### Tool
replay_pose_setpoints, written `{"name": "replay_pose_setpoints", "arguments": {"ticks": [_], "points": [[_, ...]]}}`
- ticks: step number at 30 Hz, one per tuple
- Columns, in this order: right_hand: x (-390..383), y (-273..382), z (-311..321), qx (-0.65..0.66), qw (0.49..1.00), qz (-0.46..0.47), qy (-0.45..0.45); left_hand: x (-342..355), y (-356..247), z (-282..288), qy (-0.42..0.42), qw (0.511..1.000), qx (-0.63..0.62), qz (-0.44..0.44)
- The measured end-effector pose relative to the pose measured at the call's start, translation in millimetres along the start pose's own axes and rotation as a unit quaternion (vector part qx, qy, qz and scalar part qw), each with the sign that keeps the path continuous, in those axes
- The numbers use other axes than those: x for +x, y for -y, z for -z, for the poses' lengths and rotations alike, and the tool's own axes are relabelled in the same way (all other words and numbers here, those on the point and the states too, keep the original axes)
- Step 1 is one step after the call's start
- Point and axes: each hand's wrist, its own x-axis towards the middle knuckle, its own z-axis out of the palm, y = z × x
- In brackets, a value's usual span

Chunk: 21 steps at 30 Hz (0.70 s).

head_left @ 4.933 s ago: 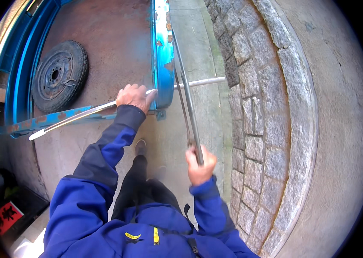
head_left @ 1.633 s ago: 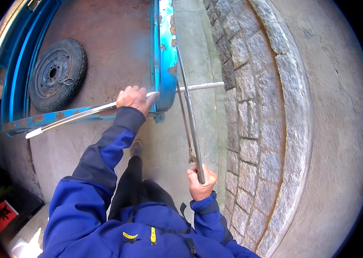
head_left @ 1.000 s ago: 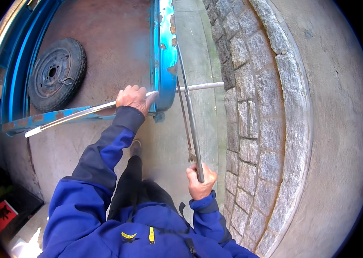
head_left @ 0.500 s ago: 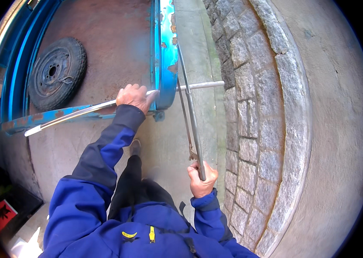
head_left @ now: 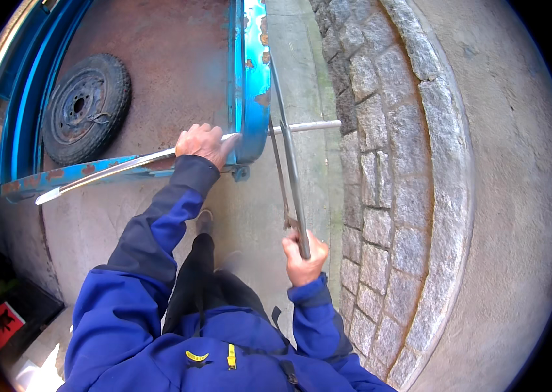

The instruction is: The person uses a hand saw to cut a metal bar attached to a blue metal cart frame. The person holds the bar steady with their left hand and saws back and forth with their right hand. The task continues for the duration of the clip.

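My left hand (head_left: 201,145) is closed around a long pale metal pipe (head_left: 109,171), pressing it down on the corner of a rusty blue cart bed (head_left: 253,127). The pipe lies across the bed's near rail, and its right end sticks out past the corner. In my right hand (head_left: 305,260) is the near end of a hacksaw (head_left: 294,170), pointing away from me. It has a grey tube frame and a thin brown blade, and crosses the pipe just right of the cart. My fingers cover its handle, and I cannot tell how deep the blade sits.
A spare wheel with a black tyre (head_left: 86,108) lies in the cart bed at left. To the right runs a stone block wall (head_left: 387,189) with a concrete top. My feet stand on a concrete floor (head_left: 119,238). Red paper (head_left: 3,325) shows at lower left.
My right hand and the hacksaw have shifted a little away from me, along the saw's length. My left hand and the pipe stay almost where they were.
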Motion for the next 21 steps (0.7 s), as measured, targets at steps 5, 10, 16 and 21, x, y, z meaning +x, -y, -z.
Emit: {"name": "replay_pose_setpoints", "arguments": {"ticks": [5,10,16,21], "points": [[2,10,12,0.018,0.998,-0.062,0.011,1,-5,0,0.003,1.000,0.014,-0.002],[62,10,-21,0.055,0.997,-0.043,0.013,1,-8,3,0.029,1.000,0.003,-0.006],[5,9,5,0.017,1.000,-0.022,0.008,1,-2,4,0.039,0.999,0.010,-0.001],[-3,18,18,0.000,0.999,-0.046,0.021,4,-6,6,0.034,0.999,0.002,0.005]]}}
